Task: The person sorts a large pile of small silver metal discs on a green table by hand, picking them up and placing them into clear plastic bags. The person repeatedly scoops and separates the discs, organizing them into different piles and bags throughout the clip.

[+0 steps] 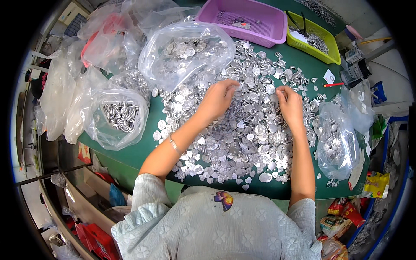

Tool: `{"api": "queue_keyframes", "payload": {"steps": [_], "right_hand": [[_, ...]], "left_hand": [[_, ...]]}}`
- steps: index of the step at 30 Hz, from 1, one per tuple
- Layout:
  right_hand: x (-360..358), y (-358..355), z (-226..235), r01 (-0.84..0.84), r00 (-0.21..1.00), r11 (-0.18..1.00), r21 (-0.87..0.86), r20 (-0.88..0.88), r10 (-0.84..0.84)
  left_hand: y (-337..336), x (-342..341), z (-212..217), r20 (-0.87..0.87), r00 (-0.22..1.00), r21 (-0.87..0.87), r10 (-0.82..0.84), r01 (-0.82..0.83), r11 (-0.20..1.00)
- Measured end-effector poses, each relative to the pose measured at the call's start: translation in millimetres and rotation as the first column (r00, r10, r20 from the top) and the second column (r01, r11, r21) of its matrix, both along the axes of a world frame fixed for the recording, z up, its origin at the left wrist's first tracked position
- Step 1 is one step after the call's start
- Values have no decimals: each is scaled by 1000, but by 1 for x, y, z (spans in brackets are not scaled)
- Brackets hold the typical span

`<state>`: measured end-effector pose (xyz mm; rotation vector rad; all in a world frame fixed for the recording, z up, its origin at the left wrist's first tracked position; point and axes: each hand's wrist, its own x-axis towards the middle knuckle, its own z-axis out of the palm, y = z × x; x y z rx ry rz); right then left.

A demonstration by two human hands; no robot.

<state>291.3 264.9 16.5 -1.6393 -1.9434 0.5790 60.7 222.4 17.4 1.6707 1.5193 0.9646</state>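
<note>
A broad heap of small silver metal charms (pixel 234 143), many of them round, oval or flower-shaped, spreads over the green table. My left hand (pixel 219 99), with a silver bangle (pixel 175 145) on its wrist, is over the upper middle of the heap. Its fingers are drawn together in a pinch, and whatever is between them is too small to tell. To the right, my right hand (pixel 291 107) rests at the heap's edge, thumb and fingers closed together. A flat oval charm (pixel 270 89) lies just left of its fingertips; what the fingers hold is hidden.
Behind the heap stands an open clear bag of charms (pixel 186 52). Another bag of curved silver pieces (pixel 119 115) is at the left, a third bag (pixel 333 143) at the right. A purple basket (pixel 273 41) and a yellow-green basket (pixel 333 54) line the back. A red pen (pixel 333 84) lies far right.
</note>
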Motion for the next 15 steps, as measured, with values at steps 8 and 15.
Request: {"api": "queue_keyframes", "payload": {"steps": [8,15], "right_hand": [[-12,20,-8,-37,955,999,36,297,24],[-9,12,-3,-140,941,989,58,319,114]], "left_hand": [[52,29,-20,-377,921,189,100,-30,982],[43,13,-7,667,735,-351,123,163,922]]}}
